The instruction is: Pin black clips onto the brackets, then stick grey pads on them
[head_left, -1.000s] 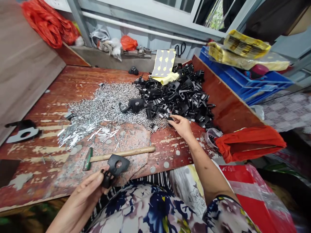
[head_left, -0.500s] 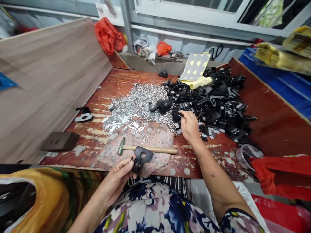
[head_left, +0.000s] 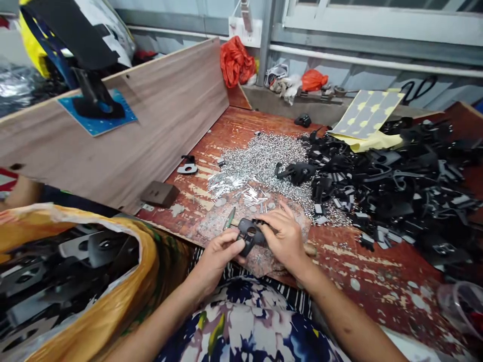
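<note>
My left hand pinches a black plastic part with a round hole low over the stone slab. Closed against the right side of that part is my right hand, its fingers on a small black piece whose exact shape is partly hidden. Beneath the hands lies a hammer with a green head. Most of its wooden handle is covered, with the end showing past my right wrist. The pinkish stone slab rests on the worn red table.
Many short metal pins are heaped beyond the slab. A pile of black plastic parts spreads to the right, with a yellow-grey sticker sheet on top. A brown block stands left. An open yellow sack holds more black parts.
My right hand has come back from the black pile to the part in my left hand, bringing a small black piece. The view has turned left, showing more of the yellow sack.
</note>
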Available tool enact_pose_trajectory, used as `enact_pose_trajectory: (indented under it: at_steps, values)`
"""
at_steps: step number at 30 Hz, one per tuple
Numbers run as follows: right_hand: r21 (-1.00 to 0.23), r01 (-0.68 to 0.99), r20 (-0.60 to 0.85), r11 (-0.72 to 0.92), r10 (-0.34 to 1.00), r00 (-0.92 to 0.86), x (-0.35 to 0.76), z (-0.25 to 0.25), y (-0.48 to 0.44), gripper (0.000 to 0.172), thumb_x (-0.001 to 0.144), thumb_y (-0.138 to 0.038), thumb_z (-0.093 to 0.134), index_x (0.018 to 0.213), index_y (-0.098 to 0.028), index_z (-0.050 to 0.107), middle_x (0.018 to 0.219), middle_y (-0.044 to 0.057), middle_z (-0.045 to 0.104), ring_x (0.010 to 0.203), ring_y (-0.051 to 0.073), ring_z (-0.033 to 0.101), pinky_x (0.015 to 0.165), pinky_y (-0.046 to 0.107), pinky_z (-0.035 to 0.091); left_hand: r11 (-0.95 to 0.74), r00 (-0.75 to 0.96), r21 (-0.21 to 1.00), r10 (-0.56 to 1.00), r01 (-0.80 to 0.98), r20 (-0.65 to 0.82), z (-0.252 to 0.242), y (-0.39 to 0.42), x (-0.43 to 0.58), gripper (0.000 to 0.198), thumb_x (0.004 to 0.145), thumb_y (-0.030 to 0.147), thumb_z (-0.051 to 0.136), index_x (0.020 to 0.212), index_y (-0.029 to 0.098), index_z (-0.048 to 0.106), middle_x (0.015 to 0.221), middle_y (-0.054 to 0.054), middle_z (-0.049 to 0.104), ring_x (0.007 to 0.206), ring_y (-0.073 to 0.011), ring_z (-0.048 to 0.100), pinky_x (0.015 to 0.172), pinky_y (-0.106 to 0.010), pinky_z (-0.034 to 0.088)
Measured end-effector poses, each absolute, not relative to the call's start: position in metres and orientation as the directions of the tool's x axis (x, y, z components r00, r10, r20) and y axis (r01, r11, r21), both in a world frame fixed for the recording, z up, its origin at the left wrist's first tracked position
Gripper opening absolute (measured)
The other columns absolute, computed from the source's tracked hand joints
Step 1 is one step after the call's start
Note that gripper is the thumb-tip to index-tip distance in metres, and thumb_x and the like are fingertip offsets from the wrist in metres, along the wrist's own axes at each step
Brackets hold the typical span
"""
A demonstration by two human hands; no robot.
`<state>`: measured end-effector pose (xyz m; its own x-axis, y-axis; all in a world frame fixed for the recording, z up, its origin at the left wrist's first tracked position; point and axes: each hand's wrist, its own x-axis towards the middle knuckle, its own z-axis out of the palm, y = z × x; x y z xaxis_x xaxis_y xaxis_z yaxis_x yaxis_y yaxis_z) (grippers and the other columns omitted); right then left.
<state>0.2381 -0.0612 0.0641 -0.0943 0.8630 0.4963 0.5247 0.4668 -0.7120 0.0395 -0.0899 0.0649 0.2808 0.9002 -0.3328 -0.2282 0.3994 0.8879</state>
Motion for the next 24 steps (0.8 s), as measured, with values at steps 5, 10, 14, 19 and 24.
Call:
enact_pose_trajectory:
  at_steps: [5, 10, 14, 19, 24]
  values:
    - [-0.782, 0.434, 0.463, 0.448, 0.883, -0.078, 0.208, 0.057, -0.07, 0.034, 0.092, -0.017, 0.065, 0.108, -0.042, 0.08, 0.094, -0.002, 0.081, 0.103, 0.029, 0.072, 0.123, 0.069, 0.023, 0.394, 0.298, 0.862, 0.905, -0.319, -0.303, 0.071, -0.088, 0.04, 0.03, 0.081, 0.046, 0.083, 0.092, 0.018, 0.083, 0.1, -0.006, 0.063, 0.079, -0.0164, 0.059, 0.07, -0.03, 0.06]
    - [-0.758, 0.434, 0.502, 0.486, 0.861, -0.087, 0.205, 0.056, -0.076, 0.036, 0.094, -0.016, 0.062, 0.115, -0.041, 0.078, 0.093, -0.001, 0.081, 0.108, 0.028, 0.072, 0.125, 0.066, 0.019, 0.366, 0.326, 0.867, 0.91, -0.337, -0.257, 0.069, -0.089, 0.036, 0.027, 0.086, 0.044, 0.079, 0.092, 0.018, 0.083, 0.106, -0.006, 0.061, 0.075, -0.0139, 0.06, 0.067, -0.028, 0.06]
    - [-0.737, 0.401, 0.501, 0.543, 0.838, -0.215, 0.205, 0.06, -0.085, 0.039, 0.097, -0.015, 0.056, 0.126, -0.033, 0.074, 0.098, 0.002, 0.081, 0.11, 0.025, 0.071, 0.122, 0.061, 0.029, 0.338, 0.328, 0.889, 0.915, -0.31, -0.234, 0.061, -0.087, 0.031, 0.029, 0.086, 0.046, 0.078, 0.092, 0.018, 0.083, 0.104, -0.007, 0.059, 0.08, -0.0154, 0.059, 0.064, -0.024, 0.059]
    - [-0.913, 0.174, 0.31, 0.37, 0.904, -0.295, 0.209, 0.064, -0.085, 0.032, 0.098, -0.022, 0.055, 0.122, -0.026, 0.076, 0.11, 0.006, 0.078, 0.105, 0.021, 0.071, 0.102, 0.043, 0.052, 0.259, 0.286, 0.944, 0.938, -0.204, -0.196, 0.053, -0.081, 0.022, 0.03, 0.083, 0.048, 0.08, 0.084, 0.018, 0.083, 0.145, -0.012, 0.048, 0.082, -0.0156, 0.06, 0.058, -0.025, 0.059]
    - [-0.827, 0.426, 0.121, 0.367, 0.856, -0.503, 0.235, 0.074, -0.025, 0.032, 0.095, -0.015, 0.058, 0.113, -0.028, 0.08, 0.098, 0.002, 0.08, 0.089, 0.019, 0.07, 0.092, 0.039, 0.052, 0.238, 0.25, 0.954, 0.949, -0.181, -0.189, 0.046, -0.077, 0.015, 0.025, 0.084, 0.043, 0.08, 0.084, 0.018, 0.082, 0.136, -0.011, 0.059, 0.069, -0.0093, 0.054, 0.054, -0.02, 0.051]
